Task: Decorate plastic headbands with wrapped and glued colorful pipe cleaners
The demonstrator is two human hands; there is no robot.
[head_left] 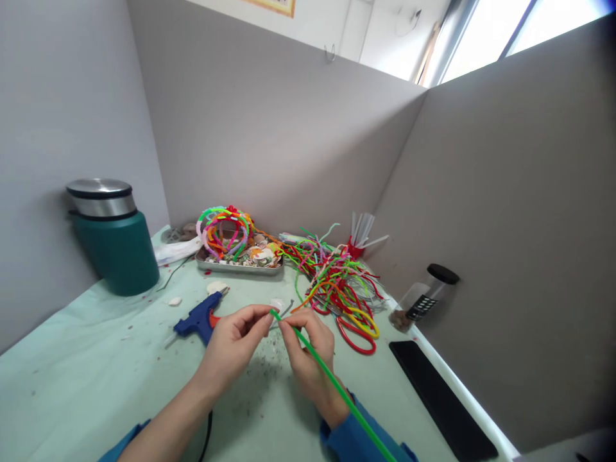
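A long green pipe cleaner [321,364] runs from between my fingertips down across my right sleeve to the bottom edge. My left hand [237,338] pinches its upper tip between thumb and forefinger. Just beside it, my right hand [310,350] grips the same strip slightly lower down. The two hands nearly meet above the middle of the table. Behind my left hand lies a blue glue gun [196,320] with an orange trigger. A short grey strip [287,308] and a small clear item rest beyond my fingertips.
A metal tray [240,267] holds coloured rings and shell-like pieces. Tangled pipe cleaners [332,263] and red-and-yellow-handled scissors [357,333] lie right of it. A green flask [115,250] stands left; a clear jar [426,298] and black slab [440,398] are right.
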